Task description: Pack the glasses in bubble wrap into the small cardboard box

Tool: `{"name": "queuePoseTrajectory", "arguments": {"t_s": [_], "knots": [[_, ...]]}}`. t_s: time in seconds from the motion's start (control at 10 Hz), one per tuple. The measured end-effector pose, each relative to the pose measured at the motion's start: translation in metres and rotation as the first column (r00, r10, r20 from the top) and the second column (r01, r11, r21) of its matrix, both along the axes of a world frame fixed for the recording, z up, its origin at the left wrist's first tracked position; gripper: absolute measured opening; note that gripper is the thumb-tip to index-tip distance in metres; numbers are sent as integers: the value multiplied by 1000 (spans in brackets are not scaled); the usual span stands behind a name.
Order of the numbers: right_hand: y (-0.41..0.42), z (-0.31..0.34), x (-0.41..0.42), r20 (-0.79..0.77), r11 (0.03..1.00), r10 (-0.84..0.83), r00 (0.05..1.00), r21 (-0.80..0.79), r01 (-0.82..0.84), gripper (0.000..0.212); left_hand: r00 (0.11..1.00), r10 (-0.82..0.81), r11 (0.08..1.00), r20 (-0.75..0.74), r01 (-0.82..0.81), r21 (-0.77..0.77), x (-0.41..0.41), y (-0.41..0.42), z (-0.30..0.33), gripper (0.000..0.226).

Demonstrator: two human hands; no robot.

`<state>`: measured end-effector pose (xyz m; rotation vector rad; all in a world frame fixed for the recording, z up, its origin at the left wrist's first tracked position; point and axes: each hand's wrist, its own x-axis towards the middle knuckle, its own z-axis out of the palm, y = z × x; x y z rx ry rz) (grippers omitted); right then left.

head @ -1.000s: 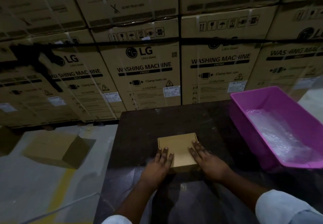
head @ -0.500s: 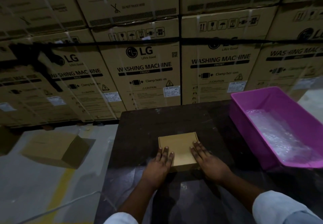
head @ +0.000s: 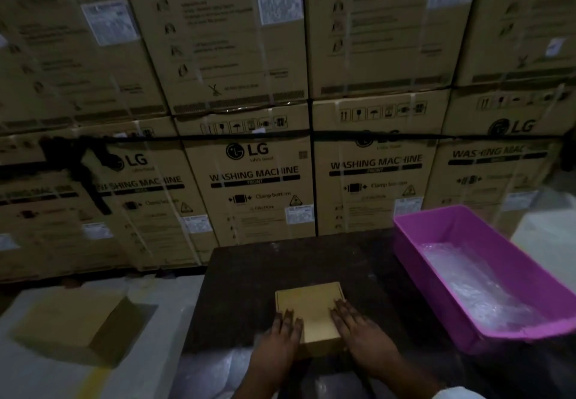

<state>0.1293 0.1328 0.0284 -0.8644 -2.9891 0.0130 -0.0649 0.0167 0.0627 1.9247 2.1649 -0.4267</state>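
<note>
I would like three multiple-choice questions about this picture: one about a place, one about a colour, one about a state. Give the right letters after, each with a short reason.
1. Where does the tub stand, relative to the small box?
A. to its left
B. to its right
C. on top of it

2. What colour is the tub?
A. pink
B. green
C. white

3. How is the small box?
A. flaps standing open
C. crushed flat
B. closed, hands flat on top

Answers:
1 B: the tub sits at the table's right side, apart from the small box.
2 A: its walls are pink, with bubble wrap inside.
3 B: the left hand and right hand rest with straight fingers on its shut top.
</note>
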Motion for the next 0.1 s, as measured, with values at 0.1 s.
{"name": "queuePoseTrajectory", "arguments": {"t_s": [0.1], "knots": [[-1, 16, 0, 77, 999, -35, 996, -34, 38, 70, 999, -24, 999, 36, 23, 37, 7, 6, 23, 64]]}}
